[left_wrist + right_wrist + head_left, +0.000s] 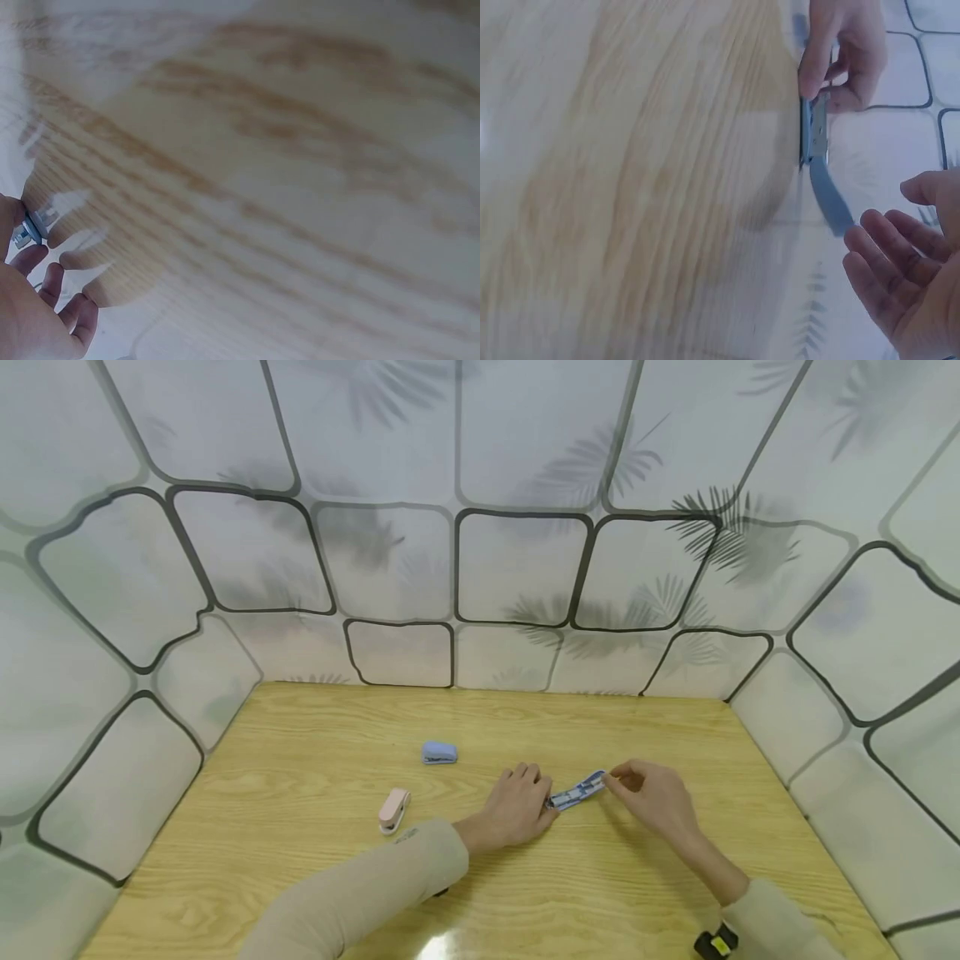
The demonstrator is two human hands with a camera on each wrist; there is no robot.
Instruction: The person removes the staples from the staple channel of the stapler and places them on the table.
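A blue stapler (577, 791) lies swung open on the wooden table, its metal parts showing along the inside. My left hand (517, 806) pinches its left end between thumb and fingers, which cover that end. In the right wrist view the stapler's blue arm (829, 196) bends away from the metal part (819, 131). My right hand (656, 797) is at the other end of the stapler, fingertips (853, 234) right by the arm's tip and thumb spread apart from them. Only a small piece of the stapler (31, 227) shows in the left wrist view, between thumb and fingers.
A small closed blue stapler (438, 753) stands farther back on the table (315, 743). Nearer, left of my left forearm, is a pink stapler (393, 811). Patterned cloth walls (517, 568) enclose the table at the back and both sides.
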